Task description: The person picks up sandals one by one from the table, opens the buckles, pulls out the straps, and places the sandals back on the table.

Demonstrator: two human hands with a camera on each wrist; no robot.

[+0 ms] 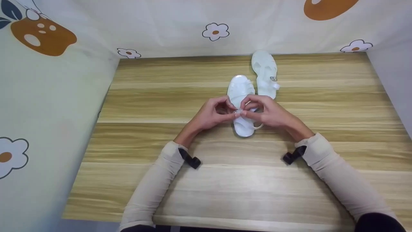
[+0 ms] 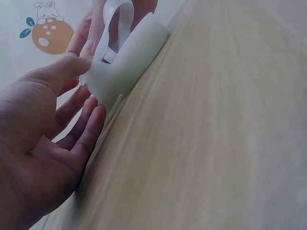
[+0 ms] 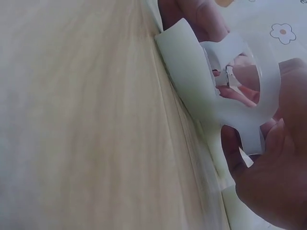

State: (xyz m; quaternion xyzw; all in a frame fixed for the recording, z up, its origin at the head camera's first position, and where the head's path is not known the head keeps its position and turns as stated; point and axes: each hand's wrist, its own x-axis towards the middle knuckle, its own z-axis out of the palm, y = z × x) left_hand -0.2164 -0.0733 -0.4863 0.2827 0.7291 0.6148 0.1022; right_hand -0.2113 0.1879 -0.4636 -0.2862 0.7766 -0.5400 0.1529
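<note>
A white sandal (image 1: 239, 86) lies flat on the wooden table, heel toward the person. Over its middle, the left hand (image 1: 212, 113) comes in from the left and pinches the sandal's strap between thumb and fingertips. The right hand (image 1: 267, 111) pinches the strap from the other side, so both sets of fingertips meet. A small metal buckle (image 3: 228, 76) shows through the strap loop in the right wrist view. The left wrist view shows the sandal's heel (image 2: 134, 55) and a raised strap (image 2: 120, 12). Fingers mostly hide the pinched part.
Behind and to the right lies a second white sandal (image 1: 264, 66) with a silver buckle (image 1: 273, 78) at its side. The wooden table (image 1: 154, 96) ends at a patterned cloth (image 1: 173, 29) at the back and a similar cloth on the left.
</note>
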